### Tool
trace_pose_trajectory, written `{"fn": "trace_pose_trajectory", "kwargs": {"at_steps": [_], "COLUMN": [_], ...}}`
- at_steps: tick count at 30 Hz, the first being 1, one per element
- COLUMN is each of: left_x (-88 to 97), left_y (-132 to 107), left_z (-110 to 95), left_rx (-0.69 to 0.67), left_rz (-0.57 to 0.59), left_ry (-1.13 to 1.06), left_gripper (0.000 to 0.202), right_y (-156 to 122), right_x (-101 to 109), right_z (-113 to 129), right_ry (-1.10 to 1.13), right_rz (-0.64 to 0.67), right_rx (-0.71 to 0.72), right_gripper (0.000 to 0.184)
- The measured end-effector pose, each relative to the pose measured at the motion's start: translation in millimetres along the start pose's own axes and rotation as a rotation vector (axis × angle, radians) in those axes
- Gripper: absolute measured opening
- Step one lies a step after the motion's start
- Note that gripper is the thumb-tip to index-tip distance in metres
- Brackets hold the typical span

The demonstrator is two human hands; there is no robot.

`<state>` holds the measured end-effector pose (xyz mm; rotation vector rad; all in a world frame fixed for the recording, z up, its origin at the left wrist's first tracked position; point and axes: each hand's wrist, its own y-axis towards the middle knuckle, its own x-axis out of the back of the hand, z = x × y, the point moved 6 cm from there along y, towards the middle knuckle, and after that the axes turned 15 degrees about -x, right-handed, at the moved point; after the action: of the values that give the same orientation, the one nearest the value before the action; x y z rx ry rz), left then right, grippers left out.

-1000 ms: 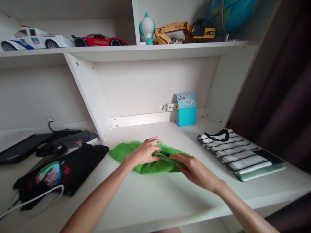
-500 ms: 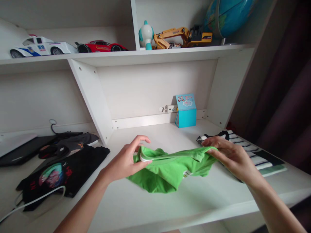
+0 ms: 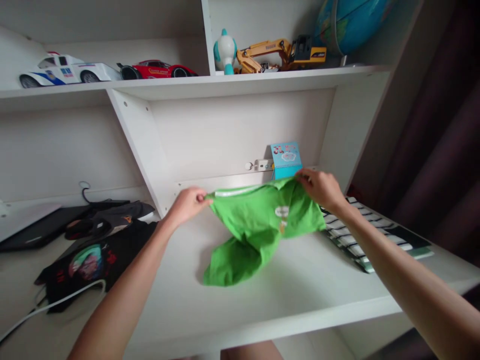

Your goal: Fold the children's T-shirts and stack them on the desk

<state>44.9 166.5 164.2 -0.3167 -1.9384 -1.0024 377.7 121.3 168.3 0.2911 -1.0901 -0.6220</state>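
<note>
A green T-shirt [image 3: 258,215] with a small white print is stretched between my two hands above the white desk [image 3: 180,300]. My left hand [image 3: 189,202] pinches its upper left corner, beside a white strip along the top edge. At the upper right, my right hand [image 3: 320,189] grips the cloth with closed fingers. The lower left part of the shirt hangs bunched down to the desk top. Just beyond and below my right hand lies striped folded clothing [image 3: 360,235], partly hidden by my right forearm.
Black printed clothing [image 3: 101,260], a cap [image 3: 123,215], a laptop [image 3: 45,227] and a white cable [image 3: 71,297] lie at left. A blue desk calendar [image 3: 285,157] stands behind the shirt. The shelf above holds toy cars [image 3: 157,70], a toy excavator [image 3: 281,52] and a globe [image 3: 356,22].
Both hands have moved up and away from me, the left one outward too. The green T-shirt, bunched before, is now pulled taut along its top, with its print showing.
</note>
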Motion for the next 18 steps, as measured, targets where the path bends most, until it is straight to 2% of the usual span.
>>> {"fn": "trace_pose_trajectory", "kwargs": {"at_steps": [2, 4, 6, 7, 8, 9, 11, 13, 15, 16, 18], "left_x": [54.5, 94.4, 114.9, 117.8, 115.9, 109.1, 80.5, 36.2, -12.2, -35.3, -78.1], "left_y": [16, 14, 0, -8, -16, -22, -28, -33, -39, -42, -44], "left_z": [-19, -47, -74, -84, -91, -96, -96, -88, -72, -61, -36], "left_rx": [-0.136, -0.259, -0.336, -0.347, -0.337, -0.309, -0.241, -0.205, -0.204, -0.212, -0.229], "left_rz": [-0.453, -0.778, -0.93, -0.939, -0.898, -0.807, -0.495, -0.097, 0.228, 0.332, 0.422], "left_ry": [0.136, 0.13, 0.07, 0.04, 0.008, -0.026, -0.102, -0.183, -0.231, -0.235, -0.185], "left_gripper": [0.011, 0.008, 0.007, 0.007, 0.008, 0.008, 0.005, 0.007, 0.016, 0.019, 0.023], "right_y": [8, 1, -12, -17, -21, -22, -18, -14, -15, -18, -31], "right_x": [37, 70, 86, 86, 81, 70, 35, -9, -46, -59, -78], "right_z": [19, 33, 33, 27, 17, 3, -29, -61, -86, -91, -83], "right_ry": [0.181, 0.436, 0.594, 0.613, 0.601, 0.563, 0.386, 0.106, -0.118, -0.176, -0.191], "right_rz": [-0.222, -0.371, -0.443, -0.455, -0.444, -0.404, -0.209, 0.04, 0.2, 0.23, 0.268], "right_rx": [-0.014, 0.044, 0.091, 0.086, 0.067, 0.037, -0.013, -0.018, -0.006, -0.006, -0.002], "right_gripper": [0.032, 0.03, 0.026, 0.025, 0.025, 0.027, 0.032, 0.034, 0.034, 0.033, 0.033]}}
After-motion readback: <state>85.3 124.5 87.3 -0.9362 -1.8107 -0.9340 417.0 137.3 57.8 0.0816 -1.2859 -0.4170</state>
